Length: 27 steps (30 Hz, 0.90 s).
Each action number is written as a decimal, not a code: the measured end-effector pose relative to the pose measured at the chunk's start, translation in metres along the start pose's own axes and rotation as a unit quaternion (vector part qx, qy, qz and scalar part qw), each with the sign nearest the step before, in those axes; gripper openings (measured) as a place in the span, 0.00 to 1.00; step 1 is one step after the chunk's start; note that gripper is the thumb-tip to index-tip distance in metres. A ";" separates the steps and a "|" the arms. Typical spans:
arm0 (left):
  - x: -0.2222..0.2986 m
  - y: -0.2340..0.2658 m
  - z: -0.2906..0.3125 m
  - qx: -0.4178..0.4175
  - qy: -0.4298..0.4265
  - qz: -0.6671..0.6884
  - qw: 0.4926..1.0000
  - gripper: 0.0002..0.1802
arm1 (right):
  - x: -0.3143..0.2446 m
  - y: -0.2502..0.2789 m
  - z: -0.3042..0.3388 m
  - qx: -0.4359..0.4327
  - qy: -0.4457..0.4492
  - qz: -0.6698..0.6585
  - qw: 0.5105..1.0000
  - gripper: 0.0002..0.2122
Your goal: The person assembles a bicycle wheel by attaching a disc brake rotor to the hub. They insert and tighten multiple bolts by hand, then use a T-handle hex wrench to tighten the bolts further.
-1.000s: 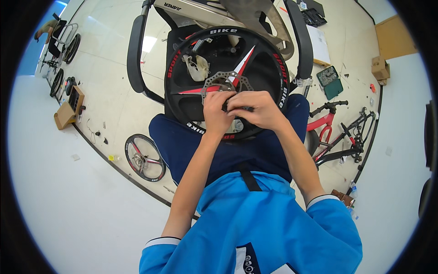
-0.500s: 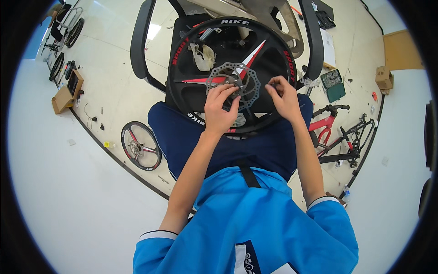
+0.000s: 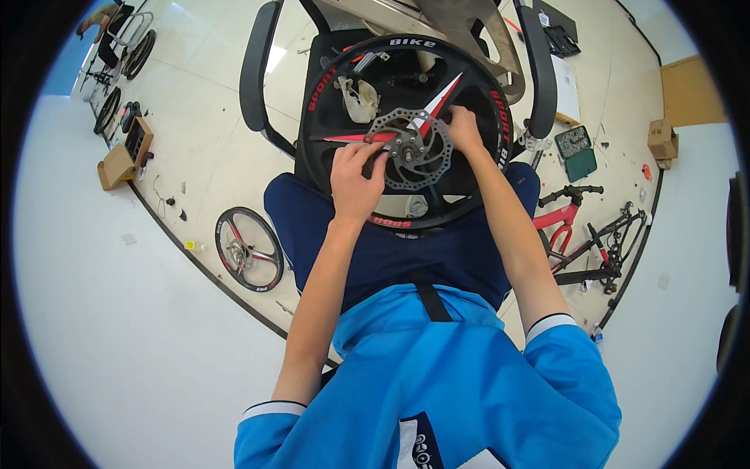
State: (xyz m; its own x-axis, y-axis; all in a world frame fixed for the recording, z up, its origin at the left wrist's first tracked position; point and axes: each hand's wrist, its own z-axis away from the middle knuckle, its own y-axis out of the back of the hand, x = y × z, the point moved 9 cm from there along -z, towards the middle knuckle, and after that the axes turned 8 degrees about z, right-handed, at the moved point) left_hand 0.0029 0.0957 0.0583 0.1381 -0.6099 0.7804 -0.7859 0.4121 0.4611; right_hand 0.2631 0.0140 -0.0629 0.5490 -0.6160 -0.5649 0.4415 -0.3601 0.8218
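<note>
A black three-spoke bicycle wheel [image 3: 494,152] with red and white decorated spokes lies flat across my lap and the chair seat. At its hub is a silver brake disc [image 3: 428,175] with a cut-out pattern. My left hand [image 3: 356,184] is bent round the disc's left edge, thumb and fingertips against it. Beyond the disc, my right hand [image 3: 464,130] hangs over the wheel beside the white-and-red spoke. Its fingers are curled in, and their tips are partly hidden; whatever they hold cannot be seen. A whitish crumpled glove [image 3: 360,102] shows through the wheel's opening.
Chair armrests [image 3: 539,74] flank the wheel, and a beige metal frame [image 3: 461,39] stands beyond. A second wheel [image 3: 248,250] lies at left, a red bike frame [image 3: 561,220] at right. A green tool case [image 3: 576,152], cardboard boxes [image 3: 662,139] and small parts are scattered about.
My right hand has moved forward and slightly left, in over the wheel. My left hand has slid left from the hub to the disc's edge, uncovering the hub.
</note>
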 end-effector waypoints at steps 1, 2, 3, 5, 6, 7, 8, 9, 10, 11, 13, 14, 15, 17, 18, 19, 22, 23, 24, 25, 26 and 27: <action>0.001 -0.003 0.000 -0.003 -0.009 0.008 1.000 0.11 | 0.004 0.007 0.006 0.019 0.001 -0.014 1.000 0.15; 0.001 -0.006 0.000 -0.002 -0.014 0.012 1.000 0.11 | 0.006 0.011 0.014 0.018 -0.011 -0.047 0.999 0.15; 0.001 -0.008 0.001 -0.003 -0.020 0.016 1.000 0.10 | 0.009 0.018 0.023 0.018 -0.025 -0.079 0.996 0.15; 0.004 -0.016 -0.001 -0.003 -0.037 0.014 0.999 0.11 | 0.020 0.031 0.048 0.040 -0.057 -0.162 0.984 0.14; 0.006 -0.019 -0.001 -0.001 -0.045 0.012 0.999 0.12 | 0.023 0.038 0.065 0.059 -0.053 -0.230 0.970 0.12; 0.006 -0.022 -0.001 0.002 -0.037 0.012 0.999 0.11 | 0.025 0.045 0.082 0.064 -0.064 -0.260 0.961 0.11; 0.005 -0.023 -0.001 0.009 -0.036 0.012 0.999 0.11 | 0.025 0.052 0.098 0.068 -0.076 -0.292 0.951 0.11; 0.004 -0.024 -0.002 0.015 -0.036 0.014 0.999 0.10 | 0.020 0.056 0.112 0.062 -0.071 -0.325 0.941 0.10; 0.003 -0.025 -0.002 0.020 -0.034 0.014 0.999 0.10 | 0.012 0.059 0.124 0.056 -0.066 -0.359 0.929 0.09; 0.004 -0.025 -0.003 0.022 -0.040 0.012 0.999 0.08 | -0.001 0.061 0.134 0.046 -0.063 -0.367 0.927 0.08; 0.007 -0.028 -0.007 0.005 -0.052 -0.004 0.999 0.08 | -0.024 0.059 0.144 0.063 -0.026 -0.348 0.935 0.08; 0.008 -0.029 -0.010 -0.002 -0.060 -0.012 0.998 0.08 | -0.039 0.059 0.144 0.062 -0.012 -0.327 0.943 0.08; 0.008 -0.031 -0.010 -0.014 -0.065 -0.032 0.997 0.08 | -0.051 0.057 0.145 0.054 -0.026 -0.290 0.955 0.08; 0.008 -0.033 -0.012 -0.030 -0.064 -0.037 0.997 0.08 | -0.073 0.058 0.141 0.074 0.044 -0.229 0.970 0.08; 0.008 -0.034 -0.013 -0.038 -0.063 -0.040 0.996 0.07 | -0.084 0.060 0.140 0.101 0.082 -0.203 0.971 0.08; 0.008 -0.034 -0.014 -0.044 -0.060 -0.038 0.996 0.07 | -0.088 0.059 0.139 0.117 0.102 -0.203 0.967 0.08; 0.007 -0.034 -0.016 -0.058 -0.050 -0.030 0.997 0.07 | -0.092 0.051 0.137 0.100 0.113 -0.158 0.976 0.07; 0.006 -0.034 -0.016 -0.059 -0.045 -0.028 0.997 0.06 | -0.092 0.050 0.137 0.095 0.111 -0.153 0.977 0.07; 0.004 -0.034 -0.016 -0.060 -0.041 -0.026 0.997 0.06 | -0.092 0.048 0.136 0.089 0.109 -0.148 0.979 0.07; 0.004 -0.033 -0.016 -0.060 -0.037 -0.025 0.997 0.07 | -0.091 0.047 0.136 0.085 0.106 -0.143 0.980 0.07; 0.004 -0.033 -0.016 -0.060 -0.033 -0.024 0.997 0.07 | -0.092 0.047 0.136 0.096 0.117 -0.144 0.978 0.08; 0.004 -0.032 -0.015 -0.060 -0.029 -0.022 0.998 0.08 | -0.091 0.045 0.136 0.107 0.127 -0.145 0.975 0.08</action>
State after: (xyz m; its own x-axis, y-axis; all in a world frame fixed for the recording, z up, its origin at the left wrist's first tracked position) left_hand 0.0376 0.0898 0.0533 0.1332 -0.6662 0.7338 -0.7017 0.4595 0.5446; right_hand 0.1366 -0.0414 0.0350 0.5935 -0.2830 -0.7534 0.4611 -0.6477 0.6065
